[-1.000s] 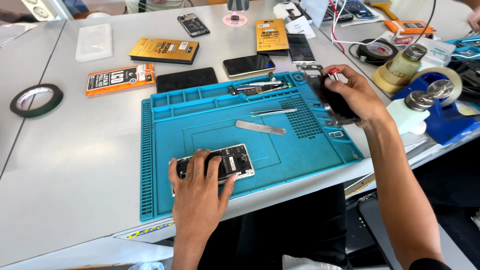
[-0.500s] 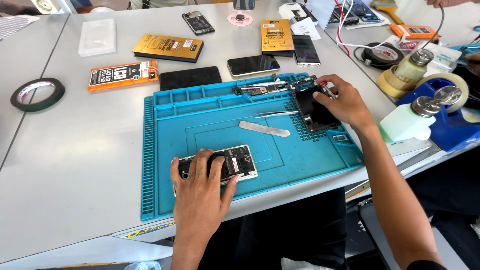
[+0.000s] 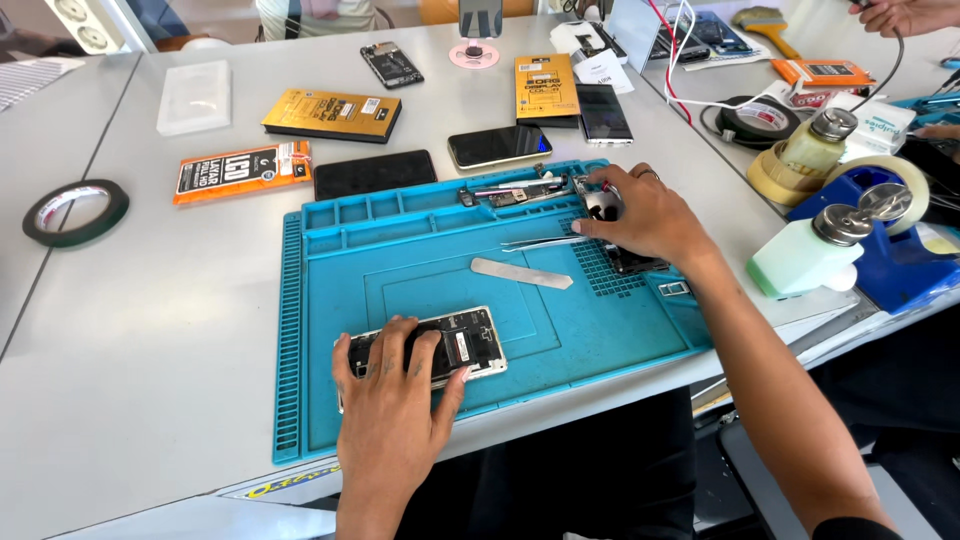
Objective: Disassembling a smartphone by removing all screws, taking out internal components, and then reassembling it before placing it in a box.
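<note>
Grey tabletop [image 3: 150, 300] carries a blue repair mat [image 3: 420, 250], with a roll of black tape [image 3: 75, 210] at the far left and orange and yellow parts boxes behind the mat. On the mat's near edge the left hand [image 3: 395, 420] presses flat, fingers spread, on an opened smartphone [image 3: 460, 345], pinning it rather than gripping it; this has not changed over the last second. A metal pry tool [image 3: 520, 272] and tweezers [image 3: 545, 242] lie loose mid-mat. The right hand [image 3: 650, 215], which a second ago held a dark phone part at the mat's right edge, has moved inward to the upper tray; the part now lies under its palm, and its fingertips touch small pieces there. Whether that grip is clenched I cannot tell. White dispenser bottles [image 3: 800, 258] stand right.
</note>
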